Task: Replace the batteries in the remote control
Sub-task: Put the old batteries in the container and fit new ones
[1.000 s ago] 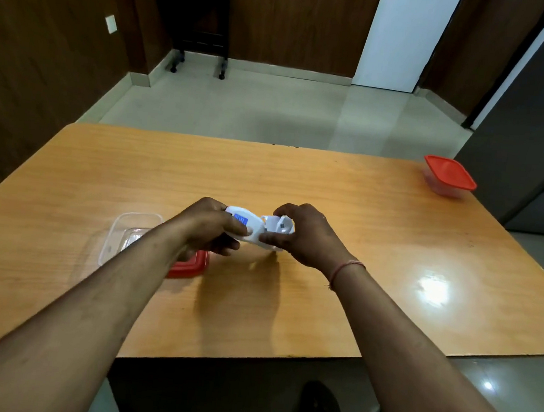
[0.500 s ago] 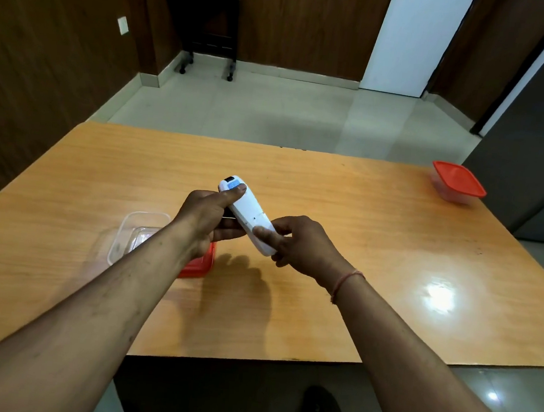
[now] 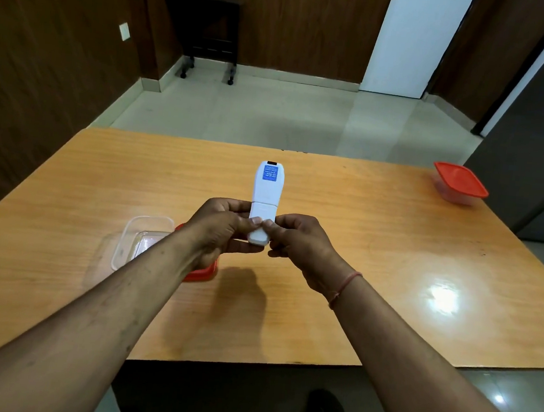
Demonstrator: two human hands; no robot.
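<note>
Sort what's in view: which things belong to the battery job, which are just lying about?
In the job:
white plastic remote control, back up
left hand
right hand

Lying about:
lidded red-topped plastic box
open clear plastic tub
loose red lid

Bright overhead light glares off the glossy table point(image 3: 444, 297), hands cast soft shadows, and wide-angle edges bow.

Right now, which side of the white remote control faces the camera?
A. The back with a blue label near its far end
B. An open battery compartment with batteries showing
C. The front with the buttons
A: the remote control shows a plain white back with a blue label near its far end, and no buttons or batteries are visible.
</note>
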